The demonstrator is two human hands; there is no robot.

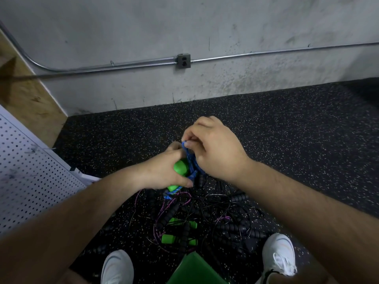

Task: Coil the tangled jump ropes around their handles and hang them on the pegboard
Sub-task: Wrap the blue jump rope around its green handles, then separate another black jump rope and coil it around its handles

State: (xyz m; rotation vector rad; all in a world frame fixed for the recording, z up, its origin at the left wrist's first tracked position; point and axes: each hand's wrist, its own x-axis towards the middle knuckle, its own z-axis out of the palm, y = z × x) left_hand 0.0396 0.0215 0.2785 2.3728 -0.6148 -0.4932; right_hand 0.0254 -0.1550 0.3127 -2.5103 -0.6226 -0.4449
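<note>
green handles [180, 170] clamped in the left hand [162, 171] like a spool, right hand [217, 152] pinching the blue rope [189, 160], prob to wrap it snug.

Floor [287, 130]: black rubber, pale speckles. On it: tangled jump ropes [205, 212] (black and purple cords, green handles [168, 238]); white shoes [280, 255] just beside the pile.

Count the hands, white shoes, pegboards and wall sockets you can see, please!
Hands: 2, the left hand and the right hand.
White shoes: 2, the left shoe and the right shoe.
Pegboards: 1, the pegboard.
Wall sockets: 1, the wall socket.
Total: 6.
</note>
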